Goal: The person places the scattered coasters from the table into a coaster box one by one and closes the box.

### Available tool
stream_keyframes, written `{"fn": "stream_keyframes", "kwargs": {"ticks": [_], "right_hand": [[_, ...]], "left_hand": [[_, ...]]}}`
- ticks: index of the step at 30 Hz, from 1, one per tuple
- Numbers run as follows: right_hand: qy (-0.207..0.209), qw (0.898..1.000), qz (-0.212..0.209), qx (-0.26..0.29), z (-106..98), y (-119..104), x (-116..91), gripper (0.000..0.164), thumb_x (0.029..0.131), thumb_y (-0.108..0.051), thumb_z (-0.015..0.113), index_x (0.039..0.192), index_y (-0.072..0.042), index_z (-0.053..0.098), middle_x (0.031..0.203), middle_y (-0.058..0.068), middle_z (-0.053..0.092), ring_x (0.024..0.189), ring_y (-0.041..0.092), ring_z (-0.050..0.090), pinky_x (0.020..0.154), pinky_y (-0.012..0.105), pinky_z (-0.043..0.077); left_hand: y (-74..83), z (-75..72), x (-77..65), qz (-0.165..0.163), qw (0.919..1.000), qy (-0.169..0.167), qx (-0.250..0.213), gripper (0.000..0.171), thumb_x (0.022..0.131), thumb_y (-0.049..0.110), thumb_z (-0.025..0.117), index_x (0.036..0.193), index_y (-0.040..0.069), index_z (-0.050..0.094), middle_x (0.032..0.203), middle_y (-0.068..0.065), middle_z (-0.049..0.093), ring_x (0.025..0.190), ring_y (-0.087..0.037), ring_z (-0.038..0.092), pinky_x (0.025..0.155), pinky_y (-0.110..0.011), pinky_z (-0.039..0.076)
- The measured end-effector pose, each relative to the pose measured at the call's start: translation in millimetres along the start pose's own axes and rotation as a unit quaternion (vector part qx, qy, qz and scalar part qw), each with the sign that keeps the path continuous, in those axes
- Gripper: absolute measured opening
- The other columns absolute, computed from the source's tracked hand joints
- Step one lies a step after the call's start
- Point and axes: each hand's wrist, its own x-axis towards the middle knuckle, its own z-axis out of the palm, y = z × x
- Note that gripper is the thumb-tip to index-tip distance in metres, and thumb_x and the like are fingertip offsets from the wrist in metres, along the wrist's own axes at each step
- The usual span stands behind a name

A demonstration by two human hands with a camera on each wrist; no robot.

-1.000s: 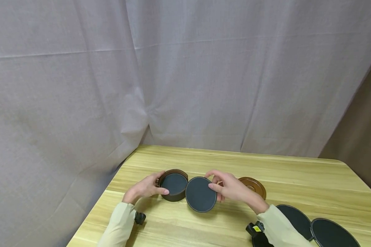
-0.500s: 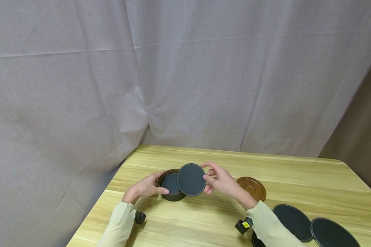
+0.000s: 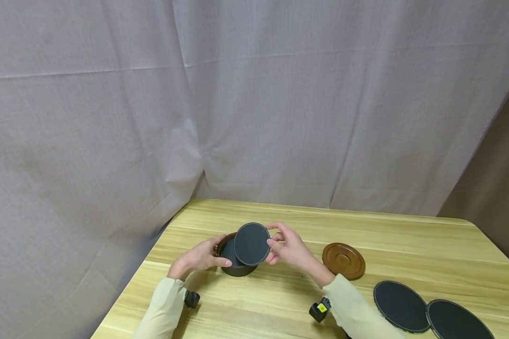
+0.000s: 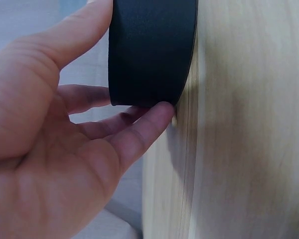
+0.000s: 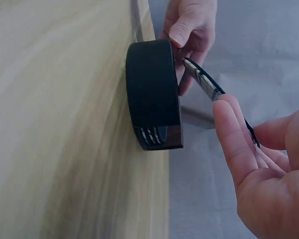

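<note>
A round dark coaster holder (image 3: 238, 271) stands on the table with coasters stacked inside, their edges showing through a gap in its wall in the right wrist view. My left hand (image 3: 198, 257) grips its left side, thumb at the near rim and fingers round the back. Between thumb and fingers, my right hand (image 3: 291, 248) pinches the edge of a black round coaster (image 3: 252, 244). The coaster tilts above the holder, overlapping its opening in the head view. Its patterned underside (image 5: 205, 82) shows in the right wrist view.
To the right lies a brown round lid-like disc (image 3: 343, 261) with raised rings. Two black round coasters (image 3: 400, 306) lie near the front right, edges meeting, and a third dark edge shows by the right sleeve. A grey curtain (image 3: 263, 103) hangs behind the wooden table (image 3: 254, 310).
My right hand has carried the coaster up and left, from beside the holder to over its opening. The left hand has stayed in place on the holder.
</note>
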Motion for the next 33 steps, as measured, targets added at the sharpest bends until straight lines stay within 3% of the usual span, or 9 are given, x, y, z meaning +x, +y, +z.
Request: {"fn": "stream_keyframes", "kwargs": {"ticks": [8,14,23,33], "right_hand": [[0.017,1.000,0.012,0.003,16,7,11,0.040,0.097,-0.002,0.056,0.136,-0.004,0.047,0.083,0.018,0.064,0.061,0.023,0.070,0.065,0.049,0.060],[0.024,0.999,0.015,0.015,26,11,16,0.041,0.098,-0.002,0.055,0.137,-0.003,0.044,0.086,0.021,0.065,0.062,0.025,0.070,0.062,0.043,0.060],[0.037,0.999,0.026,0.007,36,17,20,0.041,0.097,-0.002,0.056,0.137,-0.003,0.044,0.091,0.020,0.068,0.064,0.026,0.071,0.064,0.045,0.060],[0.041,0.999,0.031,-0.009,47,23,21,0.040,0.096,-0.003,0.058,0.135,-0.002,0.045,0.082,0.014,0.068,0.062,0.022,0.070,0.063,0.043,0.060]], "left_hand": [[-0.7,-1.6,-0.2,0.020,0.9996,-0.005,0.020,0.083,0.086,0.023,0.077,0.151,0.000,0.032,0.144,-0.019,0.050,0.126,-0.030,0.053,0.105,-0.049,0.045],[-0.8,-1.1,0.3,0.034,0.9994,-0.008,0.006,0.081,0.085,0.021,0.077,0.150,-0.001,0.034,0.142,-0.021,0.052,0.125,-0.032,0.052,0.103,-0.051,0.045],[-2.2,0.8,0.6,0.022,0.9997,-0.001,0.008,0.082,0.085,0.020,0.077,0.151,0.000,0.033,0.142,-0.020,0.052,0.126,-0.032,0.053,0.103,-0.050,0.046],[-2.6,0.7,-0.4,-0.008,0.9994,0.020,0.028,0.090,0.084,0.025,0.079,0.151,-0.006,0.028,0.144,-0.024,0.048,0.128,-0.033,0.052,0.103,-0.050,0.046]]}}
